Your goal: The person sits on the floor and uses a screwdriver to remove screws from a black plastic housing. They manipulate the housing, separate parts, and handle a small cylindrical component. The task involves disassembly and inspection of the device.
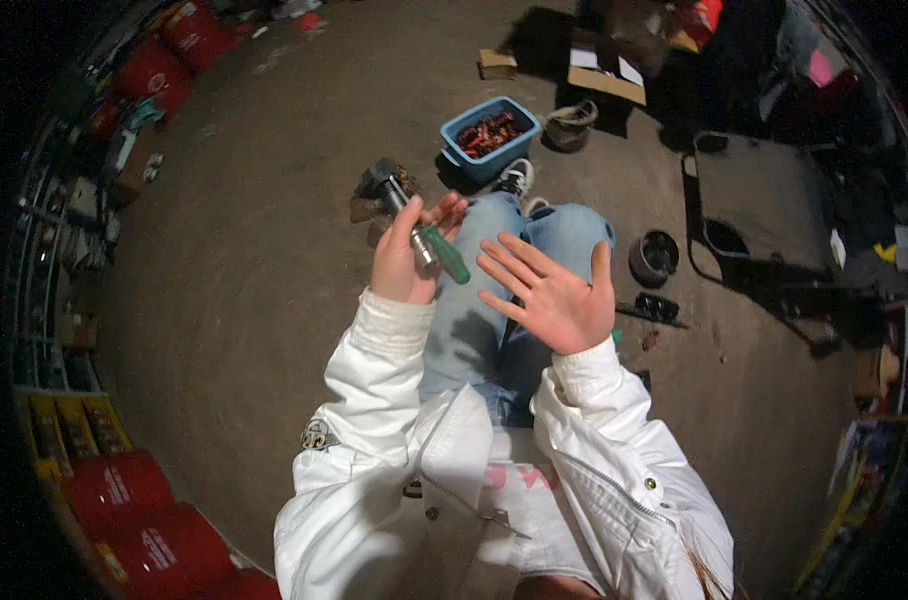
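Observation:
My left hand (406, 262) is closed around a dark and silver metal piece (394, 195), a slim cylinder with a wider dark head at its far end. Next to it in the same grip a green handle (445, 255) slants toward my lap; whether the two are joined, I cannot tell. To the right, my right hand (557, 298) is raised above my legs with its palm showing and fingers spread, holding nothing. Just past the left hand, a small brownish heap (366, 204) lies partly hidden on the floor.
Beyond my shoe stands a blue plastic tub (454, 153) of reddish-brown small parts, beside a dark pot (571, 128). A small dark bucket (654, 262) and a folding chair (764, 195) are at right. Red drums (124, 490) line the left side; an open carton (607, 82) sits farther off.

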### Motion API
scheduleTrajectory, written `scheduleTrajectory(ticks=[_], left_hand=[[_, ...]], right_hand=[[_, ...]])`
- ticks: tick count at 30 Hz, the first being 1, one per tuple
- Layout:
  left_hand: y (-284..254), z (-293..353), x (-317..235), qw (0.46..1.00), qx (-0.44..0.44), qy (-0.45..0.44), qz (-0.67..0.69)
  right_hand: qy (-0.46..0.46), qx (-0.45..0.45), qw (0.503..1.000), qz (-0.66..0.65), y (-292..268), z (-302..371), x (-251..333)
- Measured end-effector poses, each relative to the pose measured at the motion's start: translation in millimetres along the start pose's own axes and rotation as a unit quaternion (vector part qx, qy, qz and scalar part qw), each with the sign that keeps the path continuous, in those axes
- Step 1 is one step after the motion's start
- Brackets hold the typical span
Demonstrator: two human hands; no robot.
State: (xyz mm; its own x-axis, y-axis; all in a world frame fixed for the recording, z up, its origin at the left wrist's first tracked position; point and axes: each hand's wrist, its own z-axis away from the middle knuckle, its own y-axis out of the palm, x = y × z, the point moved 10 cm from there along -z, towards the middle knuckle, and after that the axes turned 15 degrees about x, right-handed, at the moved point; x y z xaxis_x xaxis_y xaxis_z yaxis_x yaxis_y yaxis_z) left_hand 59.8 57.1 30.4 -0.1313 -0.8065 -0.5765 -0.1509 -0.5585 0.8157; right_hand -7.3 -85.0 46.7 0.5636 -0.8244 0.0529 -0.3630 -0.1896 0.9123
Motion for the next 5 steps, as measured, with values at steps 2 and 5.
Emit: scheduleTrajectory(ticks=[2, 5], left_hand=[[1, 17, -11, 1.0, -0.015, 0.01, 0.02], [10, 29, -15, 0.999, -0.045, 0.002, 0.014]], right_hand=[[0.018, -0.021, 0.999, 0.027, -13, -7, -4], [0.019, -0.082, 0.996, 0.04, -37, -24, -5]])
